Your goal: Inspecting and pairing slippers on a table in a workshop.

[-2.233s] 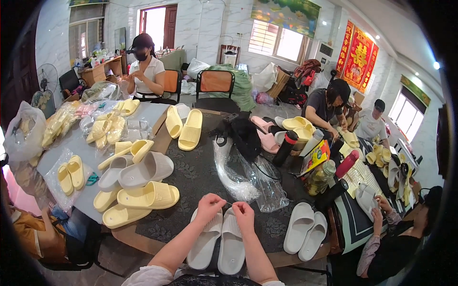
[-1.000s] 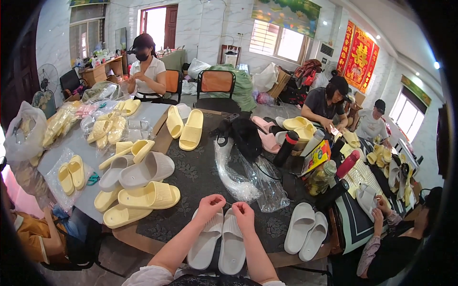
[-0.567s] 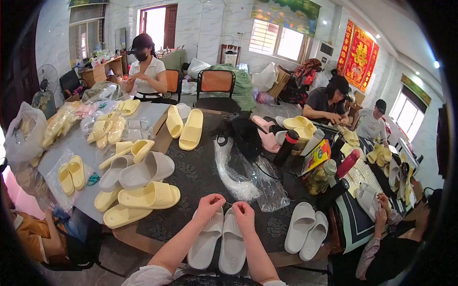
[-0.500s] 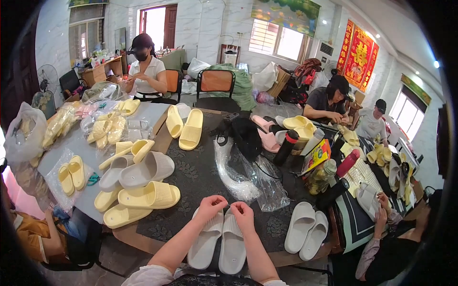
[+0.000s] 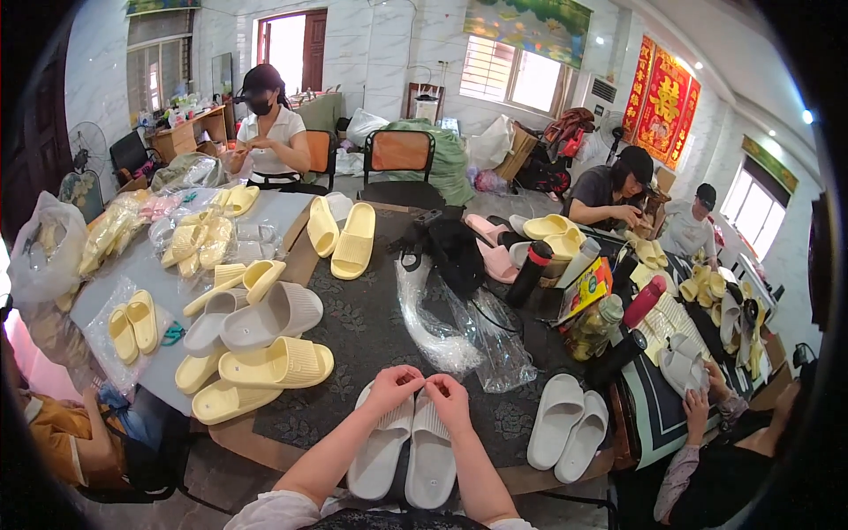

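A pair of grey slippers lies side by side before me, the left slipper (image 5: 380, 459) next to the right slipper (image 5: 430, 464), with their toes pointing away. Over the ribbed straps, my left hand (image 5: 393, 387) and my right hand (image 5: 449, 403) meet, fingertips pinched together. Whatever they hold is too small to make out. Beyond them lies a bundle of thin clear plastic strands (image 5: 455, 352), beside a crumpled clear plastic bag (image 5: 511, 358). Another grey pair (image 5: 556, 424) rests to the right of my right arm.
Yellow slippers (image 5: 278, 364) and grey slippers (image 5: 274, 318) are piled at left on the dark table cover (image 5: 322, 415). A black bottle (image 5: 530, 276), a glass jar (image 5: 598, 327) and a red bottle (image 5: 647, 299) stand at right. Several people work around the tables.
My hands have come slightly closer together above the straps. At the right, a co-worker's hands and the grey slippers there have shifted position.
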Action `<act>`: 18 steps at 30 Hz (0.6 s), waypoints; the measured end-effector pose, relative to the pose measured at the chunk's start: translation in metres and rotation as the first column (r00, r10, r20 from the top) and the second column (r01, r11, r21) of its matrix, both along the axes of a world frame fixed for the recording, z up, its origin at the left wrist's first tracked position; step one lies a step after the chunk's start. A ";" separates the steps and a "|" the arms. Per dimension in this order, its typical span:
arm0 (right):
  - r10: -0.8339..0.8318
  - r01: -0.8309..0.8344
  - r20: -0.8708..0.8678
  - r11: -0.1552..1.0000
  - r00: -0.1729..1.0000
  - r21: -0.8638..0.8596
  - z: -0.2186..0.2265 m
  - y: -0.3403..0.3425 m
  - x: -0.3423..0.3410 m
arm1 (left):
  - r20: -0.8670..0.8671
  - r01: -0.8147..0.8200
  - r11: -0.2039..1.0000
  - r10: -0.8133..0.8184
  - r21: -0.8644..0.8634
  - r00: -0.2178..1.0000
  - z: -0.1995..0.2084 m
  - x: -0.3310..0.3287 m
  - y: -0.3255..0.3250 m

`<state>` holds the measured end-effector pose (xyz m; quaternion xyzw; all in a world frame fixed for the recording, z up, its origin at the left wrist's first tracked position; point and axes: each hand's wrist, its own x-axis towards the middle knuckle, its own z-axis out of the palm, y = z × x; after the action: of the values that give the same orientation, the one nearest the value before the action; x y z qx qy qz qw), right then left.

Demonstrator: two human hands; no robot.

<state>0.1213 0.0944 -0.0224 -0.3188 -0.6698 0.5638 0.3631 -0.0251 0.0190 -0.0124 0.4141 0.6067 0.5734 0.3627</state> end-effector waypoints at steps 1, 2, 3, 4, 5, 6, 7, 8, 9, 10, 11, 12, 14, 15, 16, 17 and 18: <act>-0.014 0.014 0.002 1.000 1.000 -0.012 0.000 0.000 0.000 | 0.000 -0.001 1.000 0.001 0.000 1.000 -0.005 -0.001 0.002; -0.016 0.016 0.001 1.000 1.000 -0.011 -0.002 0.001 0.000 | 0.085 -0.088 0.995 0.083 0.049 0.993 -0.007 -0.002 0.005; -0.061 0.060 -0.028 0.998 0.998 -0.025 -0.007 0.002 -0.001 | 0.174 -0.177 0.980 0.160 0.090 0.972 -0.009 -0.004 0.006; -0.106 0.104 -0.056 0.994 0.993 -0.039 -0.010 0.003 0.000 | 0.187 -0.164 0.983 0.146 0.083 0.971 -0.011 -0.007 0.006; -0.104 0.102 -0.056 0.994 0.993 -0.041 -0.009 0.003 -0.001 | 0.186 -0.166 0.983 0.148 0.082 0.971 -0.013 -0.008 0.005; -0.086 0.085 -0.035 0.996 0.996 -0.010 -0.008 0.002 -0.001 | 0.181 -0.158 0.983 0.140 0.092 0.973 -0.014 -0.008 0.005; -0.067 0.068 -0.014 0.997 0.998 0.020 -0.008 0.002 -0.002 | 0.175 -0.151 0.983 0.132 0.101 0.976 -0.015 -0.008 0.005; -0.070 0.070 -0.013 0.997 0.997 0.020 -0.009 0.003 -0.001 | 0.176 -0.149 0.984 0.129 0.101 0.976 -0.011 -0.006 0.005; -0.030 0.030 -0.015 0.999 0.999 0.021 -0.010 0.004 0.000 | 0.075 -0.054 0.997 0.050 0.062 0.996 -0.008 -0.004 0.004; 0.011 -0.010 -0.018 1.000 1.000 0.022 -0.011 0.005 0.001 | -0.022 0.037 0.999 -0.036 0.015 0.999 -0.005 -0.002 0.004; 0.014 -0.014 -0.019 1.000 1.000 0.022 -0.008 0.003 0.000 | -0.023 0.033 0.999 -0.033 0.014 0.999 -0.007 -0.002 0.003; -0.005 0.006 -0.018 1.000 1.000 0.028 -0.004 0.001 -0.002 | -0.001 -0.005 0.999 0.005 0.054 1.000 -0.011 -0.003 0.004; -0.029 0.030 -0.019 0.999 0.999 0.036 -0.002 0.000 -0.002 | 0.020 -0.040 0.995 0.038 0.094 0.999 -0.013 -0.005 0.005; -0.061 0.062 -0.054 0.998 0.997 0.010 -0.006 0.002 -0.002 | 0.122 -0.099 0.990 0.087 0.097 0.989 -0.013 -0.008 0.005; -0.094 0.093 -0.088 0.996 0.992 -0.016 -0.008 0.003 -0.001 | 0.224 -0.157 0.983 0.133 0.094 0.966 -0.012 -0.009 0.005; -0.096 0.095 -0.090 0.995 0.991 -0.016 -0.009 0.003 -0.001 | 0.223 -0.155 0.983 0.131 0.095 0.966 -0.012 -0.008 0.006; -0.116 0.119 -0.073 0.992 0.991 0.043 -0.010 0.002 -0.001 | 0.255 -0.164 0.980 0.131 0.112 0.958 -0.012 -0.007 0.006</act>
<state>0.1201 0.0962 -0.0327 -0.3288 -0.6499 0.5364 0.4265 -0.0322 0.0255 -0.0241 0.3165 0.5470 0.6847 0.3630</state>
